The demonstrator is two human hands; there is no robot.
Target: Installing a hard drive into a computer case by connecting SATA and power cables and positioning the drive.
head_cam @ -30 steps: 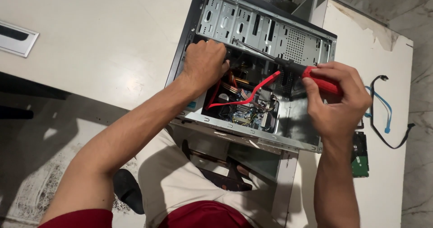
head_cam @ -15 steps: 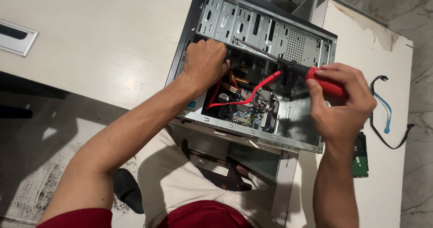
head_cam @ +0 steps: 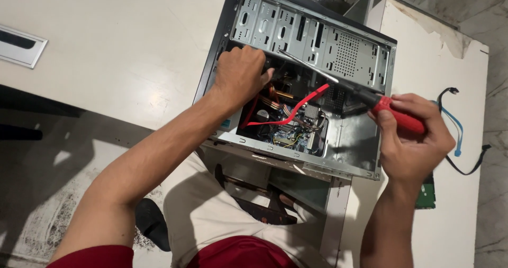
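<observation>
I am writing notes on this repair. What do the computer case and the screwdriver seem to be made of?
Computer case: bare sheet metal, probably steel; grey, dull sheen, punched slots.
Screwdriver in the right hand: shiny metal shaft, red handle, likely plastic or rubber.

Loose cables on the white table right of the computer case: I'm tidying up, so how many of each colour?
Black cable: 1
Blue cable: 1
Total: 2

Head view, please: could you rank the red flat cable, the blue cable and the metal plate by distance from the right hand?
From the right hand:
1. Blue cable, just right of it on the desk.
2. Red flat cable, left, inside the case.
3. Metal plate, far left edge.
</observation>
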